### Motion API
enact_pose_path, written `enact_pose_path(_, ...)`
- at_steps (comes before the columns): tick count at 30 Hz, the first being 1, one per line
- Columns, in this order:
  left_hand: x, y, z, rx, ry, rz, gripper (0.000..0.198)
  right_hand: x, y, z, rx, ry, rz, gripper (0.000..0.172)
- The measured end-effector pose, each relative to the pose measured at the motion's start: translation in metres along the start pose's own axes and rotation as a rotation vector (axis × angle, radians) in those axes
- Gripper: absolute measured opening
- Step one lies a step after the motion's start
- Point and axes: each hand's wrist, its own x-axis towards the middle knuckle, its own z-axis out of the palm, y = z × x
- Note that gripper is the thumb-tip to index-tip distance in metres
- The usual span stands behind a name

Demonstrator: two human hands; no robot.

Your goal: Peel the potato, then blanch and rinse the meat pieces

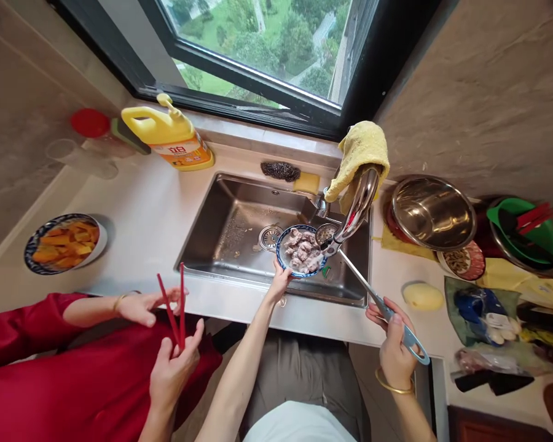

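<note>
My left hand (281, 281) grips the near rim of a blue-and-white bowl (283, 261) over the sink. Pieces of meat (301, 248) lie in cloudy liquid inside it. The fingers of my right hand (396, 341) are closed round the blue handle of a long skimmer (362, 277). Its round perforated head (325, 234) is at the bowl's right edge, partly hidden behind the tap spout. Over the bowl's right side hangs the chrome tap (362, 205), with a yellow cloth (362, 159) draped on it.
At left, a co-worker in red holds red chopsticks (180, 313). A bowl of orange chunks (64, 242) and a yellow detergent jug (172, 138) stand left of the steel sink (221, 270). To its right are a potato (423, 296), a metal bowl (433, 212) and a green basin (525, 230).
</note>
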Motion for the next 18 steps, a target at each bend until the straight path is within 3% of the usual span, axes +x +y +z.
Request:
enact_pose_path(3,-0.002,0.03,-0.043,-0.436,0.087,-0.141,0.07,0.0,-0.001,0.002,-0.024,-0.014,0.013,0.046)
enact_pose_path(5,0.013,0.032,-0.052,-0.57,0.045,-0.164,0.08,0.001,-0.001,0.005,-0.026,-0.027,0.028,0.046)
enact_pose_path(8,0.034,0.03,-0.051,-0.567,-0.03,-0.135,0.078,0.003,0.0,0.008,-0.02,-0.06,0.052,0.046)
enact_pose_path(11,0.037,0.028,-0.054,-0.432,-0.029,-0.052,0.064,0.006,0.003,0.008,-0.006,-0.108,0.051,0.044)
enact_pose_path(16,0.025,0.017,-0.078,0.251,0.189,0.158,0.036,0.008,0.005,0.004,-0.028,-0.171,0.02,0.044)
enact_pose_path(18,0.018,0.015,-0.087,0.345,0.212,0.171,0.032,0.007,0.004,0.0,-0.056,-0.196,0.005,0.045)
